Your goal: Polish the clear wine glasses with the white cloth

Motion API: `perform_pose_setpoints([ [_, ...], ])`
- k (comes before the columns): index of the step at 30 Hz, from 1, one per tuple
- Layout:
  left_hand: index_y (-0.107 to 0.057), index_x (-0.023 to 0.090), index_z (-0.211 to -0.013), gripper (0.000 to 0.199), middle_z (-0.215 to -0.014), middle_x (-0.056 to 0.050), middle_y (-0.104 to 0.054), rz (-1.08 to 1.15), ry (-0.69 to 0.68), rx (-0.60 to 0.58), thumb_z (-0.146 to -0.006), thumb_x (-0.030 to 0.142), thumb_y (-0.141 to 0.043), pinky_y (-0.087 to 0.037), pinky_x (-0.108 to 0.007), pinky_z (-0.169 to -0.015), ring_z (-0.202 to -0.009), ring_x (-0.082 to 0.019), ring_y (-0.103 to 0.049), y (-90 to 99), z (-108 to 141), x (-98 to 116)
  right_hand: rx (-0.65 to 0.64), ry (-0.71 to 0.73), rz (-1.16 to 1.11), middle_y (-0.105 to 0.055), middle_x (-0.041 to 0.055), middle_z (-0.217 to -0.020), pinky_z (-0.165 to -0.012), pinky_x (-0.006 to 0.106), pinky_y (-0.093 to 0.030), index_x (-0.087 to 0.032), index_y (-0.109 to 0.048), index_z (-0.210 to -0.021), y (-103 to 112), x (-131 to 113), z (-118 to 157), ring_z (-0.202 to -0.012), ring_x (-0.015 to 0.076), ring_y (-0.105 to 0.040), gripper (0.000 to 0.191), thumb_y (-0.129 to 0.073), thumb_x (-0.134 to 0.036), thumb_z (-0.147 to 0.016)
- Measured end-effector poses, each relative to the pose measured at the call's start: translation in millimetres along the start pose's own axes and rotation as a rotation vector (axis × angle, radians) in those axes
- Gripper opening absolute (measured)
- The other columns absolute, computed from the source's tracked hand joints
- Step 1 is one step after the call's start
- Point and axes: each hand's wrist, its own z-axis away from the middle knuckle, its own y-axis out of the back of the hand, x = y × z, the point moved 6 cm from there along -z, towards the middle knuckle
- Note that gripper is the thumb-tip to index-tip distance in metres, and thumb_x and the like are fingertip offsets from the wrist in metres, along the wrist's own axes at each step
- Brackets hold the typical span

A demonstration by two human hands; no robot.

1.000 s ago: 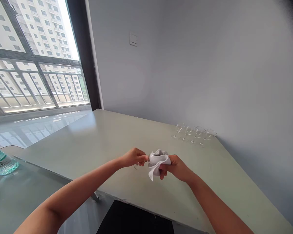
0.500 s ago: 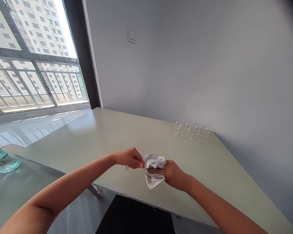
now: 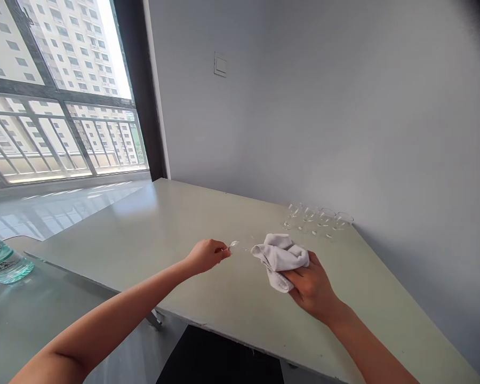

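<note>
My left hand (image 3: 208, 255) is closed on a clear glass (image 3: 234, 245) above the pale table (image 3: 176, 213), pinching it at its left end. The glass points to the right, its outline faint against the tabletop. My right hand (image 3: 312, 282) grips a crumpled white cloth (image 3: 282, 258), which hangs over its fingers just right of the glass. A gap shows between the cloth and my left hand. Several stemmed glasses (image 3: 308, 216) stand in a row near the table's back right edge.
A large clear bottle (image 3: 7, 261) lies at the left on a glass-topped surface (image 3: 20, 320). A grey wall (image 3: 344, 106) borders the table behind and right. Below the table's front edge is a black seat-like shape (image 3: 224, 357).
My right hand has moved right with the cloth, away from my left hand, uncovering the glass. My left hand has risen slightly, still holding the glass.
</note>
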Motion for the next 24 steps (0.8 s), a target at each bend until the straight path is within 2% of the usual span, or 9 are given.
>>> perform_pose_setpoints([
  [4, -0.059, 0.019, -0.066, 0.031, -0.054, 0.001, -0.053, -0.301, -0.218, 0.139, -0.083, 0.039, -0.042, -0.028, -0.022, -0.050, -0.053, -0.011, -0.047, -9.9, 9, 28, -0.094, 0.061, -0.079, -0.066, 0.0053, -0.080, -0.100, 0.053, -0.021, -0.024, -0.062, -0.103, -12, -36, -23, -0.094, 0.0280, -0.053, 0.030, -0.054, -0.041, -0.080],
  [6, -0.057, 0.018, -0.063, 0.033, -0.055, 0.000, -0.054, -0.405, -0.379, 0.171, -0.085, 0.036, -0.041, -0.029, -0.023, -0.051, -0.053, -0.011, -0.049, -19.8, 18, 45, -0.079, 0.042, -0.123, -0.066, 0.0068, -0.088, -0.098, 0.050, -0.026, -0.023, -0.061, -0.105, -19, -44, -37, -0.097, 0.0266, -0.053, 0.027, -0.050, -0.034, -0.083],
  [10, -0.056, 0.017, -0.074, 0.028, -0.060, -0.002, -0.056, -0.563, -0.639, 0.265, -0.088, 0.033, -0.038, -0.034, -0.025, -0.055, -0.056, -0.013, -0.051, -30.1, 34, 65, -0.104, -0.217, -0.390, -0.066, 0.0058, -0.089, -0.080, 0.037, -0.043, -0.023, -0.065, -0.096, -30, -19, -55, -0.086, 0.0203, -0.057, 0.026, -0.043, -0.032, -0.087],
  [13, -0.057, 0.017, -0.082, 0.025, -0.060, -0.002, -0.057, -0.572, -0.660, 0.339, -0.088, 0.033, -0.040, -0.035, -0.026, -0.055, -0.055, -0.013, -0.052, -27.5, 37, 63, -0.200, -0.482, -0.870, -0.066, 0.0035, -0.091, -0.075, 0.033, -0.045, -0.023, -0.068, -0.092, -45, 8, -55, -0.086, 0.0191, -0.059, 0.030, -0.046, -0.041, -0.084],
  [14, -0.058, 0.017, -0.086, 0.024, -0.061, -0.002, -0.057, -0.548, -0.644, 0.364, -0.088, 0.034, -0.040, -0.036, -0.026, -0.055, -0.055, -0.013, -0.052, -25.7, 37, 61, -0.178, -0.582, -1.046, -0.066, 0.0037, -0.092, -0.075, 0.033, -0.046, -0.022, -0.068, -0.091, -51, 16, -53, -0.086, 0.0197, -0.059, 0.031, -0.047, -0.044, -0.083],
  [15, -0.057, 0.018, -0.092, 0.024, -0.061, -0.001, -0.058, -0.516, -0.618, 0.391, -0.088, 0.034, -0.040, -0.037, -0.026, -0.056, -0.056, -0.013, -0.053, -23.8, 36, 59, -0.105, -0.687, -1.215, -0.066, 0.0042, -0.092, -0.075, 0.034, -0.047, -0.021, -0.068, -0.090, -56, 22, -50, -0.087, 0.0204, -0.060, 0.033, -0.049, -0.046, -0.081],
  [17, -0.052, 0.018, -0.108, 0.029, -0.063, -0.001, -0.059, -0.452, -0.557, 0.463, -0.088, 0.034, -0.039, -0.039, -0.026, -0.057, -0.057, -0.013, -0.053, -19.9, 32, 56, 0.163, -0.854, -1.508, -0.066, 0.0043, -0.096, -0.076, 0.037, -0.048, -0.020, -0.067, -0.091, -65, 30, -45, -0.091, 0.0216, -0.059, 0.036, -0.048, -0.049, -0.081],
  [20, -0.040, 0.018, -0.125, 0.038, -0.065, 0.000, -0.059, -0.394, -0.486, 0.583, -0.089, 0.030, -0.037, -0.040, -0.025, -0.059, -0.058, -0.013, -0.053, -16.3, 23, 57, 0.533, -0.933, -1.770, -0.063, 0.0021, -0.105, -0.077, 0.037, -0.049, -0.023, -0.064, -0.095, -78, 23, -42, -0.099, 0.0213, -0.056, 0.035, -0.046, -0.051, -0.082],
  [24, -0.035, 0.017, -0.129, 0.042, -0.085, -0.006, -0.059, -0.369, -0.397, 0.734, -0.088, 0.022, -0.036, -0.043, -0.027, -0.063, -0.068, -0.014, -0.054, -15.1, 9, 70, 0.600, -0.873, -1.877, -0.062, 0.0008, -0.107, -0.084, 0.034, -0.047, -0.026, -0.062, -0.098, -86, -9, -54, -0.103, 0.0184, -0.054, 0.032, -0.045, -0.048, -0.083],
])
